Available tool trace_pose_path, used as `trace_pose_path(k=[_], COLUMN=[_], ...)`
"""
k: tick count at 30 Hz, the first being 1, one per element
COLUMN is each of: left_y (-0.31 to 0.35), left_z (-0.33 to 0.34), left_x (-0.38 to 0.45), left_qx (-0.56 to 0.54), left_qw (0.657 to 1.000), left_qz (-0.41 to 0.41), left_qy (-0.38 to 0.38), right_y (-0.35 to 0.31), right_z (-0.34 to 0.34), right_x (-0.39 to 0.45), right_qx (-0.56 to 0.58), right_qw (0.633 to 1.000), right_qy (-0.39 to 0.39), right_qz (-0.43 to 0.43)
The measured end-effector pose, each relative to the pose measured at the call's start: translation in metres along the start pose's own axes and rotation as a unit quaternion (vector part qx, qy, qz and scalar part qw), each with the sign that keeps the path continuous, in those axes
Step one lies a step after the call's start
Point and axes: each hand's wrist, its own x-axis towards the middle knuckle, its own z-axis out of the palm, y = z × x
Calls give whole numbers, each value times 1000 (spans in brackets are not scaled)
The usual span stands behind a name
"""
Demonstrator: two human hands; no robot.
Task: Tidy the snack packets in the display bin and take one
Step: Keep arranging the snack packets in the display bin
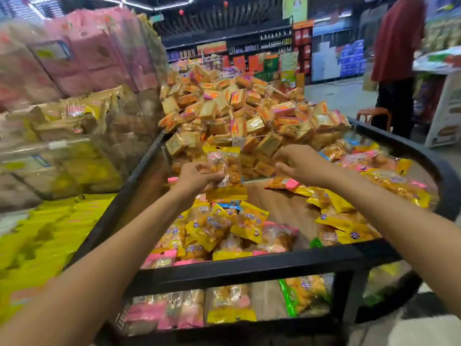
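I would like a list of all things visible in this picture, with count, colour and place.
held packet: one, yellow and clear, above the bin
loose packets: many, yellow, pink, blue, in the near bin
bin: one, black rim, centre
boxed snacks: large heap, orange-yellow, behind the clear divider
stool: one, orange, far right
person: one, red top, far right
left hand: grips the held packet
right hand: fingers curled, contents unclear

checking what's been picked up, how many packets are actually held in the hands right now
1: a yellow-edged snack packet gripped upright in the left hand. The right hand is curled above the bin with no packet showing, though its palm is hidden.
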Motion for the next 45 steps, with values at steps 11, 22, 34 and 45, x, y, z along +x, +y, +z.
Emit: trace_pose_path(k=[11, 22, 34, 45], left_y=[-47, -47, -41, -36], left_z=[-8, -3, -10, -19], left_x=[20, 18, 22, 24], left_qx=[27, 3, -15, -110], left_qw=[997, 986, 996, 991], left_qz=[0, -2, 70, 62], left_qy=[-69, -165, -47, 47], right_y=[-36, -46, -53, -52], right_z=[76, 83, 72, 79], right_x=[42, 48, 41, 33], right_qx=[180, 551, 582, 447], right_qw=[982, 814, 798, 854], right_qy=[-13, -41, -78, -246], right_qz=[50, 177, 137, 102])
